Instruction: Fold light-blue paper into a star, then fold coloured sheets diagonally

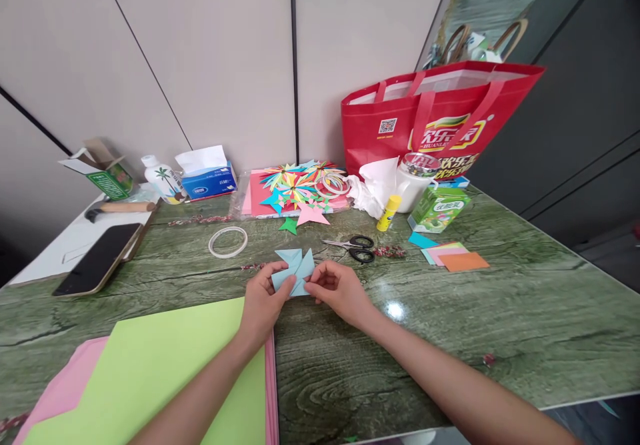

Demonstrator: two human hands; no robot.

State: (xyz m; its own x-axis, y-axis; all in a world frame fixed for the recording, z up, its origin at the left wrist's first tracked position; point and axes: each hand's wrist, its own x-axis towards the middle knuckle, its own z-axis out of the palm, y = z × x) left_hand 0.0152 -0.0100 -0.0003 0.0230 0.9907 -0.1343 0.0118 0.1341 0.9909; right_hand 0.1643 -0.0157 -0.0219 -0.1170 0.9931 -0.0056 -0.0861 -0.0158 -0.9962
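While the left hand (263,300) pinches folded blue paper (295,272), right hand (343,292) fingers clamped on its edge, scissors (359,248) beyond them.

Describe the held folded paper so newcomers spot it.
Start at the big red bag. Come forward past the black-handled scissors to the left hand and right hand. Between them is the folded paper, pale blue and pointed, unlike the flat green sheet.
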